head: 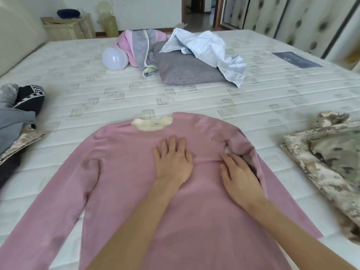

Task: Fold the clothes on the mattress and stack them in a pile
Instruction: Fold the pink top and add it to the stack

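Hands lay on the pink top (124,178), spread flat, front up, on the near mattress (194,94). The left hand (173,162) pressed its chest, fingers straight and slightly apart. The right hand (240,178) rested, fingers loosely bent, against the rumpled right sleeve (245,151); whether it pinched cloth, I could not tell. The knit looked soft, light and limp, likely best taken at shoulder and hem. Farther off lay camouflage clothes (327,152), and beyond them a pillow (183,69).

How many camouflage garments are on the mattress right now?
2: one crumpled at the right edge, one at the left edge mostly under grey and dark clothes. More may be hidden in that pile.
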